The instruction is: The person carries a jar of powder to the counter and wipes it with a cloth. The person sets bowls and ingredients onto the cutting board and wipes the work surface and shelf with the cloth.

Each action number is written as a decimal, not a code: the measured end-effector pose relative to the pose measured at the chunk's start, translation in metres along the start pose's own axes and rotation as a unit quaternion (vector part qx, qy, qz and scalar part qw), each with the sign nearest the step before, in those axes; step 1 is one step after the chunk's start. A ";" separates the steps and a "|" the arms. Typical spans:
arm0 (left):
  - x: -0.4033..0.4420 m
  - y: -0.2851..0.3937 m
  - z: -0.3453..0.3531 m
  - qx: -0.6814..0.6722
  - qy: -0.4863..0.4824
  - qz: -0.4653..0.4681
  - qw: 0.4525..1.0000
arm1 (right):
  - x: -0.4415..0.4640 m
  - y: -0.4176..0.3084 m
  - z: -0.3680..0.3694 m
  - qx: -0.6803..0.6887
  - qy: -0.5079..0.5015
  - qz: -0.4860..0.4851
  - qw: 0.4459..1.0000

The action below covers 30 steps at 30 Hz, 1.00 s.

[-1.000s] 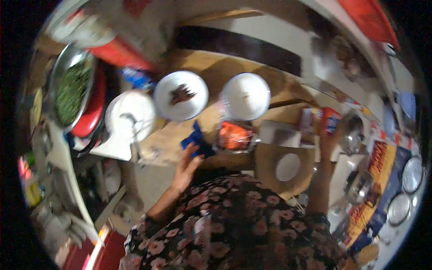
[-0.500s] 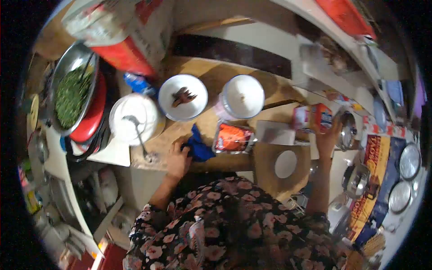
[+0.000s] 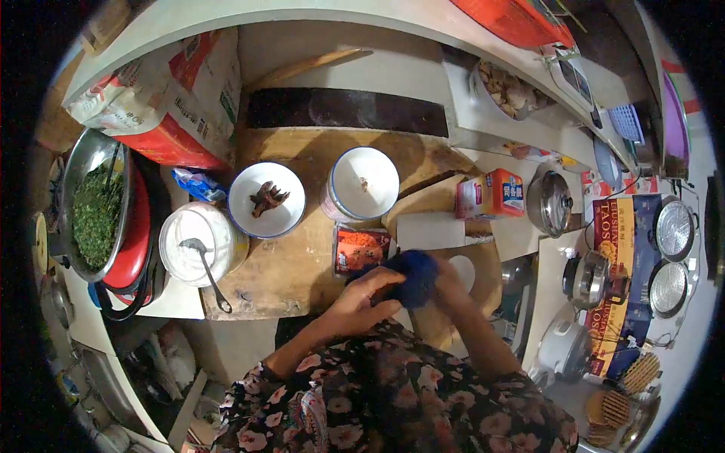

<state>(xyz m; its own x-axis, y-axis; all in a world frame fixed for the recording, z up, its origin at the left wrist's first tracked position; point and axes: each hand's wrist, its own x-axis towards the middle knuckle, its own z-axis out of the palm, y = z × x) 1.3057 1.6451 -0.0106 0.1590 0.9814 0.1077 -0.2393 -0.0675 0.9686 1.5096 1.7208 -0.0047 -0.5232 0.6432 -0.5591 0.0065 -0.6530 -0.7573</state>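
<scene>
A crumpled dark blue cloth (image 3: 414,276) is up in front of my body, just past the front edge of the wooden board. My left hand (image 3: 364,303) is closed on its left side, thumb and fingers curled. At the cloth's right side is my right hand (image 3: 447,285); motion smears its fingers, and the cloth partly hides them. Just behind the cloth lies a red-orange packet (image 3: 362,249). Beyond it stand a white enamel mug (image 3: 337,198) with a small bit inside and a white bowl (image 3: 240,214) holding dark brown dried pieces.
At left, a spoon (image 3: 211,279) rests across a tub of white powder (image 3: 170,245). Chopped greens fill a metal basin (image 3: 130,198) beside a big flour sack (image 3: 181,147). An orange box (image 3: 507,195) and a lidded pot (image 3: 550,202) stand at right, under a shelf (image 3: 317,13).
The blue cloth has been lifted off the board's front edge and moved right. My right hand has come from beside the orange box to the cloth. The camera view has shifted.
</scene>
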 end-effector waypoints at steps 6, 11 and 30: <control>-0.025 -0.029 -0.031 -0.005 0.097 -0.185 0.978 | 0.054 -0.087 -0.046 -0.030 0.193 -0.231 0.953; -0.058 -0.093 -0.069 0.195 0.257 -0.166 0.932 | 0.182 -0.119 -0.132 -0.161 0.276 -0.212 0.924; -0.051 -0.173 -0.088 0.619 0.203 -0.144 0.745 | 0.368 -0.068 -0.115 -0.743 0.213 -0.202 0.602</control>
<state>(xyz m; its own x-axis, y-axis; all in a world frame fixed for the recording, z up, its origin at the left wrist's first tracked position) 1.2550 1.6230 -0.2031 -0.3301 0.9437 0.0227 0.8552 0.2888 0.4303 1.4143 2.0485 -0.1977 -0.4741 0.8801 -0.0239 0.8722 0.4658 -0.1492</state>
